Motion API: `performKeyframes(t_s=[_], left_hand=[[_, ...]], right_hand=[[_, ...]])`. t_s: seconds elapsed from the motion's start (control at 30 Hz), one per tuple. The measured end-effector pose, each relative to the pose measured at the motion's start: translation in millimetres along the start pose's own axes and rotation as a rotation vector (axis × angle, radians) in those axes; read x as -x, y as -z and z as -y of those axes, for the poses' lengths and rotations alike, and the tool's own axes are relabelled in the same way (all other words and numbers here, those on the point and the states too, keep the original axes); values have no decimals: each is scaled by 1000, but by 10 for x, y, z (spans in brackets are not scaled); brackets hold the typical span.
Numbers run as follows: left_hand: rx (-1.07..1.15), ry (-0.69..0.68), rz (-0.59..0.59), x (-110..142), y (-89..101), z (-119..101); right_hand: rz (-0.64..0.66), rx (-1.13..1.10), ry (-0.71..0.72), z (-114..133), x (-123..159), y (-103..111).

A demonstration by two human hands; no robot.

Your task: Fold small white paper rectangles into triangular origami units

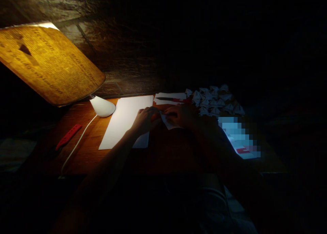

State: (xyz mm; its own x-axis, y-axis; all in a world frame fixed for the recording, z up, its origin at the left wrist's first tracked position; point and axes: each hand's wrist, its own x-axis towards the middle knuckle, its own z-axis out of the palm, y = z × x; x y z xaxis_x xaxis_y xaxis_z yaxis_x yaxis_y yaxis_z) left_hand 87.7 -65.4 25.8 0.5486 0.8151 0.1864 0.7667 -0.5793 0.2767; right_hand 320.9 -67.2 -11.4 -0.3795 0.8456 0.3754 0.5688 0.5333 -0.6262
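Between my two hands is a small piece of white paper [170, 122], held just above or on the wooden table; its lower corner sticks out toward me. My left hand [146, 118] is curled at the paper's left edge, its fingertips partly in shadow. On the other side my right hand [181, 114] pinches the paper, with fingers bent and dimly lit. Beneath my left wrist lies a stack of large white sheets [122, 125]. Smaller white paper pieces [168, 95] lie behind my hands, with a dark-bladed, red-handled knife [166, 99] across them.
Several folded paper pieces [212, 101] cluster at the back right. Nearer stands or lies a glowing screen [235, 138], partly blurred. At left are a lamp with a printed shade [51, 63], its white cord [76, 143] and a red-handled cutter [68, 136]. A wall [114, 56] rises behind the table [87, 135].
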Motion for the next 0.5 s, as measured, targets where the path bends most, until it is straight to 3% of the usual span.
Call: performKeyframes(t_s=[0.5], left_hand=[[-57,2,-11,8,2,79]], right_hand=[[22,-21,-15,11,-7,1]])
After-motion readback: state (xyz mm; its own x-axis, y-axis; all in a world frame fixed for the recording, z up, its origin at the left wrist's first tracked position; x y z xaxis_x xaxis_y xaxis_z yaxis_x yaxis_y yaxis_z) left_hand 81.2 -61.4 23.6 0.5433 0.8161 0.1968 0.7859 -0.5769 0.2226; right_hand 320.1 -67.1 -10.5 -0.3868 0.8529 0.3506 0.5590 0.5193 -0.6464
